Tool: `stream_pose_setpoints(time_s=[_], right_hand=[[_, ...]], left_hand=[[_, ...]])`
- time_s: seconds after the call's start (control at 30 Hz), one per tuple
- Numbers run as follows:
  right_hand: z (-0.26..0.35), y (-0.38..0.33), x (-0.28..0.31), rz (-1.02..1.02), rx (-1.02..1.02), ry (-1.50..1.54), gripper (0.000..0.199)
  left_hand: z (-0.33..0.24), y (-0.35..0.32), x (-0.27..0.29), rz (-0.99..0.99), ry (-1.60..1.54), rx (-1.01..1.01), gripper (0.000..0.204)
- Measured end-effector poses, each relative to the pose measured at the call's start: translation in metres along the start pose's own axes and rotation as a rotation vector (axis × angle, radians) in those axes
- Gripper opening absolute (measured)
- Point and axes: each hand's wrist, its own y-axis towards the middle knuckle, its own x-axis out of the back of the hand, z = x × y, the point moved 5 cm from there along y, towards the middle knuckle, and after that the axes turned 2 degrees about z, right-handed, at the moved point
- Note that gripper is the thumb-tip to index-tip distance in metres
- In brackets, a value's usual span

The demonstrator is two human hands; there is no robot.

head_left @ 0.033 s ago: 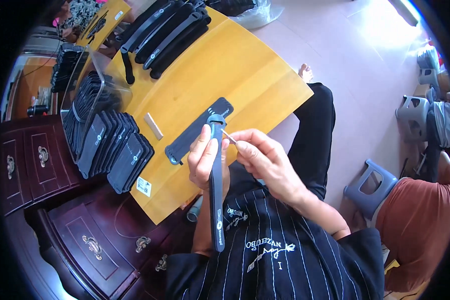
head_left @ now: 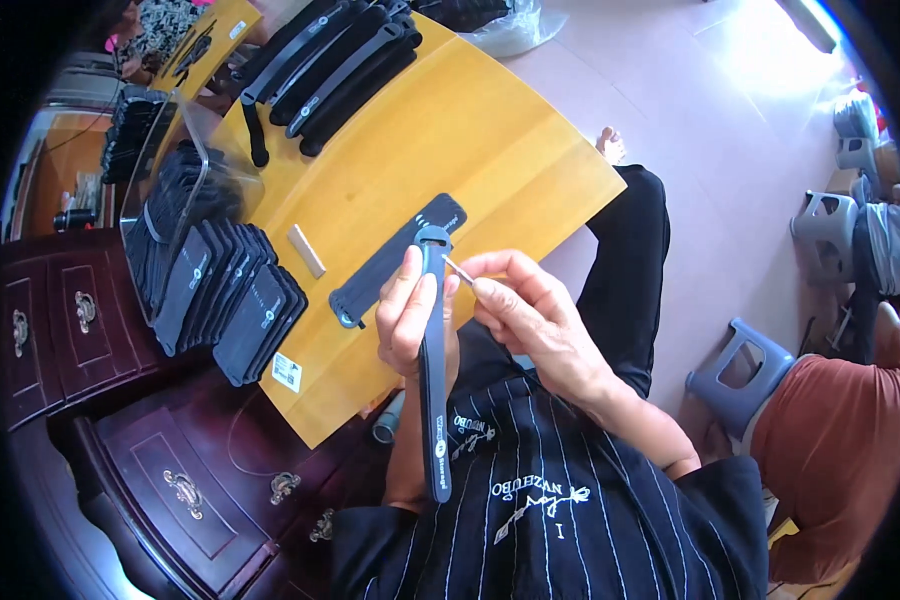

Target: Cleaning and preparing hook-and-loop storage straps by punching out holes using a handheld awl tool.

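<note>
My left hand (head_left: 403, 320) is closed around a long black strap (head_left: 434, 410) with a slotted, rounded upper end. The strap's lower part hangs down in front of my shirt. In a pinch, my right hand (head_left: 540, 325) holds a thin, pointed metal tool (head_left: 460, 271), whose tip meets the strap's edge just below the slot. What kind of tool it is, I cannot make out. Behind my left hand, a few dark straps (head_left: 375, 285) lie together on the yellow table (head_left: 490, 130). A small tan strip (head_left: 307, 251) rests to their left.
Fanned stacks of black straps (head_left: 255, 315) lie at the table's left edge, beside a clear plastic bin (head_left: 205, 150) with more straps. Bundled straps (head_left: 340, 75) sit at the far end. Dark wooden drawers (head_left: 180, 450) stand left; a grey stool (head_left: 740, 370) and another person (head_left: 835, 460) are right.
</note>
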Motion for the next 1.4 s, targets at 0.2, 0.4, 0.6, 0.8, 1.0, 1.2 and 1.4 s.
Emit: stream_pose_setpoints(time_s=[0.2,0.4,0.6,0.8,1.0,1.2,1.4], right_hand=[[0.016,-0.010,-0.007,-0.294,0.818,-1.121,0.018],[0.001,-0.006,0.000,-0.048,0.005,0.111,0.020],[0.012,-0.010,0.003,-0.320,0.738,-0.824,0.016],[-0.004,-0.002,0.010,-0.090,0.075,-0.003,0.017],[0.021,-0.003,0.016,-0.293,0.551,-0.761,0.017],[0.043,-0.006,0.023,0.015,0.397,-0.833,0.023],[0.059,-0.028,0.008,0.004,0.696,-1.089,0.021]], left_hand=[[0.000,-0.002,-0.004,0.080,-0.055,0.004,0.033],[-0.005,-0.003,-0.003,0.075,-0.079,0.027,0.032],[-0.006,-0.004,-0.008,0.076,-0.133,0.066,0.035],[-0.012,-0.007,-0.011,0.076,-0.098,0.019,0.035],[-0.013,-0.011,-0.010,0.072,-0.239,0.052,0.036],[0.004,-0.005,-0.002,0.281,-0.516,0.305,0.027],[0.000,-0.002,-0.025,0.035,-1.263,0.935,0.038]])
